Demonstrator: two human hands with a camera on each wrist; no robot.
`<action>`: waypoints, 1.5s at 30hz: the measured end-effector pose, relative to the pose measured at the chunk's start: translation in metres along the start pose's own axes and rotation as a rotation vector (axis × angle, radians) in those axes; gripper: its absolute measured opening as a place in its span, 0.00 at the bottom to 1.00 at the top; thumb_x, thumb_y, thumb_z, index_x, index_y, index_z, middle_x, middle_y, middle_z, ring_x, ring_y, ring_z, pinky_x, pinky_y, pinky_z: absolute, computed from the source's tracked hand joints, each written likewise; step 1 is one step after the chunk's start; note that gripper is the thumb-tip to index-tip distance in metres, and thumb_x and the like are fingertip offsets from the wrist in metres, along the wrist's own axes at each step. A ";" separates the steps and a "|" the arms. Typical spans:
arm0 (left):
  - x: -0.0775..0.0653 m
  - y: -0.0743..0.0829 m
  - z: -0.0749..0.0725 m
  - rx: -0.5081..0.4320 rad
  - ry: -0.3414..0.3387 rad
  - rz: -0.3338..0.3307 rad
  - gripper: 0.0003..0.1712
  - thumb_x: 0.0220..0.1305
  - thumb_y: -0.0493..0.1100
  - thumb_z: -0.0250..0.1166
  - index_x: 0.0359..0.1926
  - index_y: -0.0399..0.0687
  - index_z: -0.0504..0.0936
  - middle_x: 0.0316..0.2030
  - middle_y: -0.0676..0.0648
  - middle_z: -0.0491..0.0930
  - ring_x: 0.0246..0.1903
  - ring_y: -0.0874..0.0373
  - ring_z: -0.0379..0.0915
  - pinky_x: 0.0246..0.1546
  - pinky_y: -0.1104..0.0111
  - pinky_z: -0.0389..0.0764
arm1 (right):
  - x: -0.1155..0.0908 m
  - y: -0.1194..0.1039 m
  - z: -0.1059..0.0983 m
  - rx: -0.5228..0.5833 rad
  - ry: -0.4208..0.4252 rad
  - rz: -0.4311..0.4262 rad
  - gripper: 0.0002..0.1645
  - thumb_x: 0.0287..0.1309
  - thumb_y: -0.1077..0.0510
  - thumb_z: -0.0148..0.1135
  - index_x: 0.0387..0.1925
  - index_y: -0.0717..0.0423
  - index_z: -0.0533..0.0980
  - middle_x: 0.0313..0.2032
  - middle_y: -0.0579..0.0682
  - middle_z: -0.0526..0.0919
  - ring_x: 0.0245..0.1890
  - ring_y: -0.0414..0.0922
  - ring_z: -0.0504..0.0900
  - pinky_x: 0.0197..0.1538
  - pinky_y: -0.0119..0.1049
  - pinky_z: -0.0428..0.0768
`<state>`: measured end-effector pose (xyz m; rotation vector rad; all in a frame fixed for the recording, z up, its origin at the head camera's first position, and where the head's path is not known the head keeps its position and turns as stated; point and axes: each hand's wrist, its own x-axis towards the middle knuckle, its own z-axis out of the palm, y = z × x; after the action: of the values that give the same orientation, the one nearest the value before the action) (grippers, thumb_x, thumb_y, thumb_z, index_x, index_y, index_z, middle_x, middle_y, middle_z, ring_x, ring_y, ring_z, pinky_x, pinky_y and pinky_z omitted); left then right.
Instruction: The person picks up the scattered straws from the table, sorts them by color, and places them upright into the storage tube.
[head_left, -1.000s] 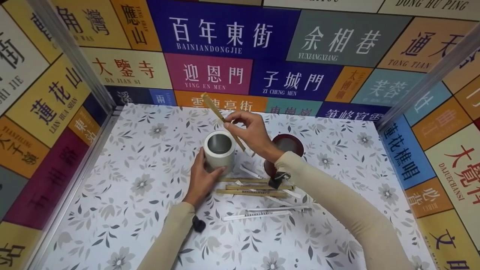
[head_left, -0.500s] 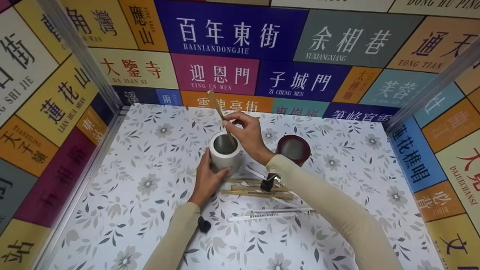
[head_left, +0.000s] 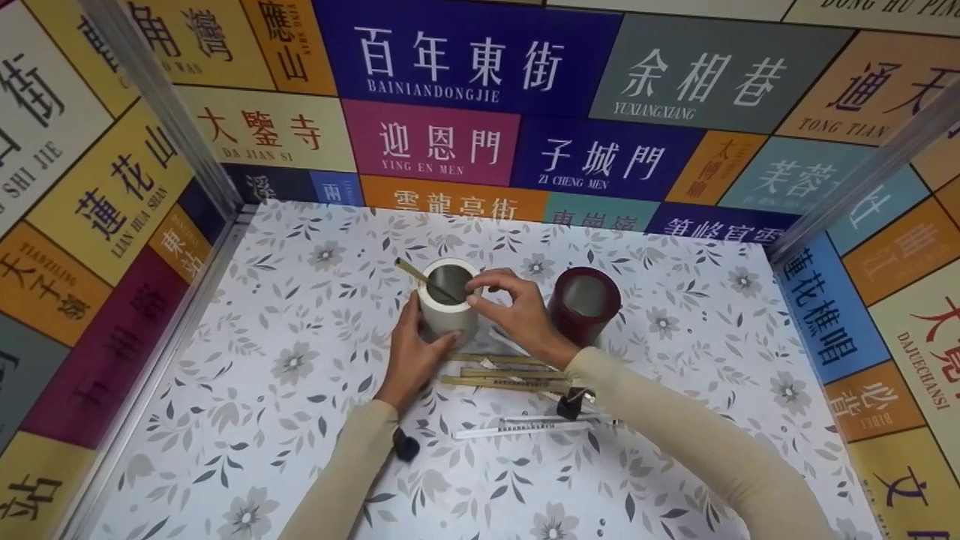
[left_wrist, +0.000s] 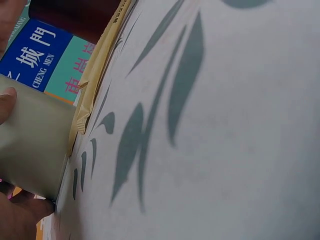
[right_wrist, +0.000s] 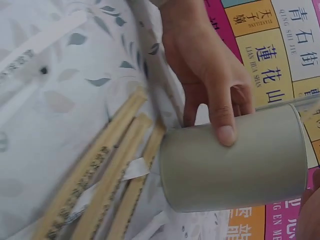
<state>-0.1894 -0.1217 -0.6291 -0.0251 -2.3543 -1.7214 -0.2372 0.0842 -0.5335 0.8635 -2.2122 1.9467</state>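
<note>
A pale grey-green cup with a thick white rim stands upright on the table. My left hand grips its side, the thumb lying along the wall in the right wrist view. One slim tan paper-wrapped stick leans inside the cup, its upper end sticking out over the left rim. At the right rim is my right hand, thumb and forefinger bent near each other, with nothing visible between them. Several more tan paper-wrapped sticks with dark print lie in front of the cup.
A dark red cup stands to the right, behind my right wrist. Slim white paper-wrapped sticks lie nearer to me, and others lie among the tan ones. Panels with large lettering wall in the floral-covered table.
My right hand held the tan stick beside the cup, then over its mouth. The stick has gone into the cup and tipped left, and the hand has come down to the rim and let go.
</note>
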 end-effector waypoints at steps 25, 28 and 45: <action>0.001 0.000 0.000 -0.006 0.006 -0.028 0.61 0.61 0.37 0.83 0.88 0.44 0.56 0.80 0.39 0.68 0.79 0.44 0.65 0.80 0.52 0.66 | -0.122 0.048 -0.057 -0.102 -0.151 0.075 0.18 0.60 0.69 0.80 0.52 0.67 0.89 0.52 0.57 0.89 0.56 0.48 0.85 0.62 0.33 0.83; 0.000 0.000 0.001 -0.008 0.008 -0.023 0.61 0.61 0.37 0.83 0.87 0.44 0.57 0.79 0.39 0.69 0.79 0.44 0.65 0.80 0.52 0.67 | -0.129 0.053 -0.061 -0.128 -0.161 -0.040 0.17 0.56 0.74 0.81 0.48 0.71 0.89 0.48 0.62 0.89 0.51 0.56 0.84 0.60 0.29 0.81; -0.001 0.000 0.001 -0.001 0.000 -0.014 0.62 0.64 0.40 0.83 0.88 0.38 0.53 0.80 0.34 0.65 0.80 0.38 0.63 0.80 0.48 0.67 | -0.138 0.067 -0.073 -0.441 -0.282 -0.176 0.09 0.63 0.62 0.81 0.45 0.53 0.92 0.47 0.49 0.87 0.51 0.47 0.78 0.56 0.41 0.78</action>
<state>-0.1888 -0.1209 -0.6297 -0.0084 -2.3593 -1.7283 -0.1742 0.2049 -0.6352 1.2588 -2.4700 1.2510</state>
